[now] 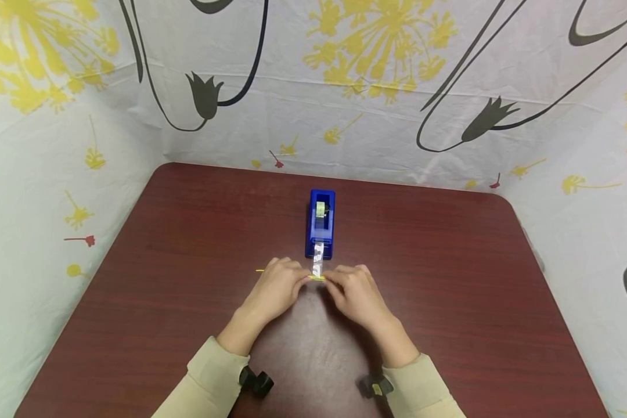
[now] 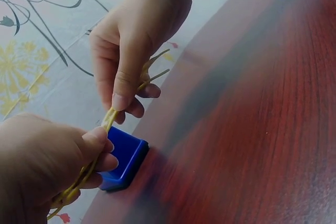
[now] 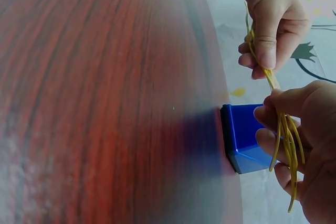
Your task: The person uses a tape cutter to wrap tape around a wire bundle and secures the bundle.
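A bundle of thin yellow strands (image 1: 317, 278) is stretched level between both hands. My left hand (image 1: 276, 287) pinches it with thumb and fingers on one side, and my right hand (image 1: 357, 295) pinches it a short gap away. Clear tape (image 1: 318, 259) runs from the front of a blue tape dispenser (image 1: 321, 233) to the strands in that gap. Loose strand ends (image 3: 290, 156) hang past the right fingers in the right wrist view. More yellow strands (image 2: 79, 182) pass under the left fingers in the left wrist view.
The dispenser stands on a dark red wooden table (image 1: 198, 232), straight ahead of the hands, with a tape roll (image 1: 320, 209) inside. A white patterned cloth (image 1: 292, 116) hangs behind the table and on both sides. Black wrist cameras sit at both sleeves.
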{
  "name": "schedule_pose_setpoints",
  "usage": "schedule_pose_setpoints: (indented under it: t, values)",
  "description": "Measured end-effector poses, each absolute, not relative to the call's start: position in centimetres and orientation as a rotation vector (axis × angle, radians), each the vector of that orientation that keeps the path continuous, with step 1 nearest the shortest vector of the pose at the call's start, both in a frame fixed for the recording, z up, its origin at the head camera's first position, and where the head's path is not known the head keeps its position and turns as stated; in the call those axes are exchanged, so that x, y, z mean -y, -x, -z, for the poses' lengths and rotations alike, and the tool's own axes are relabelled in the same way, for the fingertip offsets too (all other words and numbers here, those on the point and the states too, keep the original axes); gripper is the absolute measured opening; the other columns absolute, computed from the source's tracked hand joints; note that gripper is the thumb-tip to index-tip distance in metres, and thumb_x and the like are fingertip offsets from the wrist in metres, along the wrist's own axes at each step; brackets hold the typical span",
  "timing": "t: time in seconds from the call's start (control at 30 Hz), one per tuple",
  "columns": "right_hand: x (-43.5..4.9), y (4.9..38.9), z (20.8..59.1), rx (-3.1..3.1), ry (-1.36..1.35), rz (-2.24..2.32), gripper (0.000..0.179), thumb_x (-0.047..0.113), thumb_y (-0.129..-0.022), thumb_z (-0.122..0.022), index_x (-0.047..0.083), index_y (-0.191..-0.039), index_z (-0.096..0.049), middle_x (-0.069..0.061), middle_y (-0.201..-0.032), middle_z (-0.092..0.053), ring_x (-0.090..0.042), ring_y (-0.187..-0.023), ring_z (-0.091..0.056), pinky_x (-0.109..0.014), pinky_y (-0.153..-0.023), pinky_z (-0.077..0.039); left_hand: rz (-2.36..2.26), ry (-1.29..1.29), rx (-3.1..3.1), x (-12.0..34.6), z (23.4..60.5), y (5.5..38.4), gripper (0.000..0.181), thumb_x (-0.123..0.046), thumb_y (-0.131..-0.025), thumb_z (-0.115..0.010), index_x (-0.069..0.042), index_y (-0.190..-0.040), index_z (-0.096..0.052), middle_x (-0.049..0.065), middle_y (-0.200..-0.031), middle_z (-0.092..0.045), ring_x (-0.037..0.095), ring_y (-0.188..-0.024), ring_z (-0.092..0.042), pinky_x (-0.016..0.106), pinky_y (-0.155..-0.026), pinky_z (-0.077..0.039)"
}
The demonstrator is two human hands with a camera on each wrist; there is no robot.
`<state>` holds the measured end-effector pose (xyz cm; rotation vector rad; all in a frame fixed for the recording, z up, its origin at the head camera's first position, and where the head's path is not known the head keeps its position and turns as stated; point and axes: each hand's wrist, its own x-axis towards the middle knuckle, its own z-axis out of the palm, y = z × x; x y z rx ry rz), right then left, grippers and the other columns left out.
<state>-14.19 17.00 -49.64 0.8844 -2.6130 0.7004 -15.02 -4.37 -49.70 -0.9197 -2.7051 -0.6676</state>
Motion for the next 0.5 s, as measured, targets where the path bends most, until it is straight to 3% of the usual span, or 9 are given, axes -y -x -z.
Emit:
schedule_pose_setpoints:
  t: [0.5]
  values:
    - [-16.89,14.36,49.95,2.553,-0.873,-0.691,0.013,0.004,-0.083,-0.082,0.008,-0.094,-0.080,0.002,-0.081,-0.073,-0.013,-0.070,-0.067,-0.038,-0.072,-0.044,0.697,0.914,2.730,4.46,49.49,14.99,0.010,-0.019,-0.097,-0.069,-0.016,-0.096,-0.078,-0.005,-0.085,-0.070,0.017,-0.080,-0.063,0.036,-0.074,-0.045]
